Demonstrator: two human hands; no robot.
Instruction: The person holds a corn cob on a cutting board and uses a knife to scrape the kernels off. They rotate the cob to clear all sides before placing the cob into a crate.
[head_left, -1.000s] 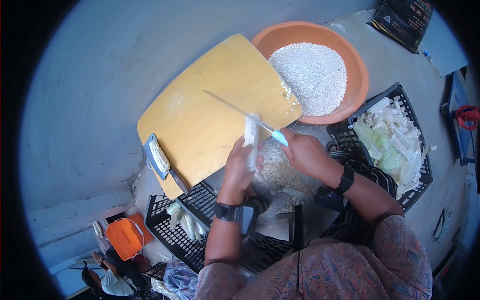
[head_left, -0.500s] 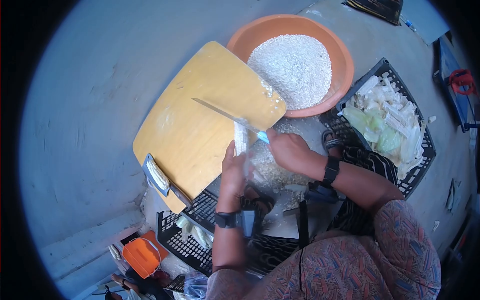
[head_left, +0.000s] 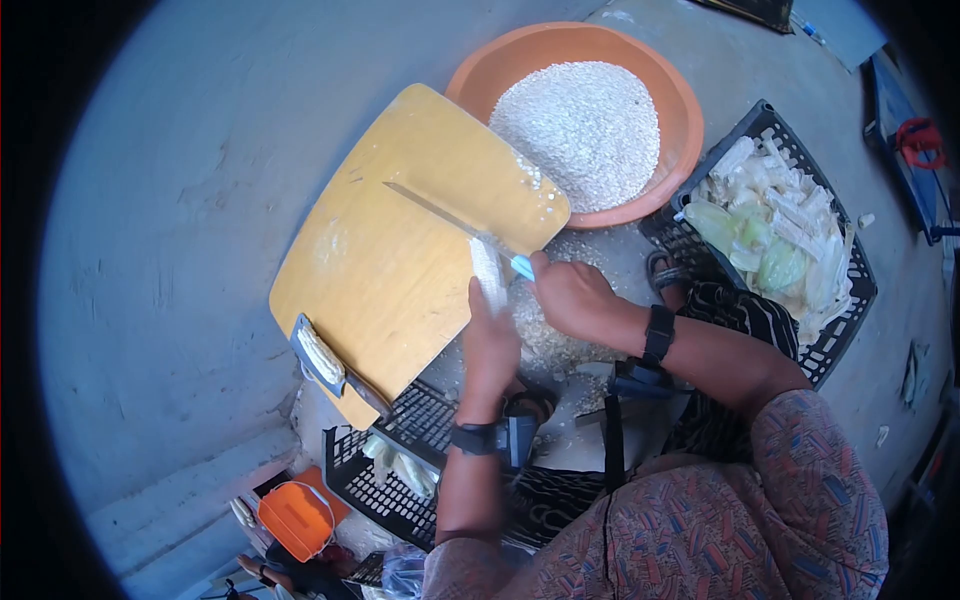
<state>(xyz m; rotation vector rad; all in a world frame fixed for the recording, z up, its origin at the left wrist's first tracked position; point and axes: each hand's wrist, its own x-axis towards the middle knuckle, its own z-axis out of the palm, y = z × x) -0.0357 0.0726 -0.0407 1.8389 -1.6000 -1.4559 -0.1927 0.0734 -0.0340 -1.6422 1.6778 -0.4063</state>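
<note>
Closed around the lower part of a white ear of corn (head_left: 487, 268) is my left hand (head_left: 490, 345), slightly blurred. My right hand (head_left: 578, 295) grips the light blue handle of a long knife (head_left: 440, 212). The blade points up and left, lying across the top of the ear. Both are at the near edge of a yellow wooden board (head_left: 370, 240). Beyond the board's far right corner, an orange basin (head_left: 690, 130) holds a heap of white corn kernels (head_left: 580, 130). Some kernels cling to that corner.
On the right, a black crate (head_left: 850, 340) holds husks and cobs (head_left: 790, 240). Another black crate (head_left: 350, 465) is under the board, near an orange bucket (head_left: 297, 520). A dark blue holder with an ear (head_left: 320, 355) sits at the board's left edge. Kernels litter the floor.
My left hand and the ear have shifted slightly right, with the ear now more tilted. The knife blade stays across its top, and my right hand is nearly in place.
</note>
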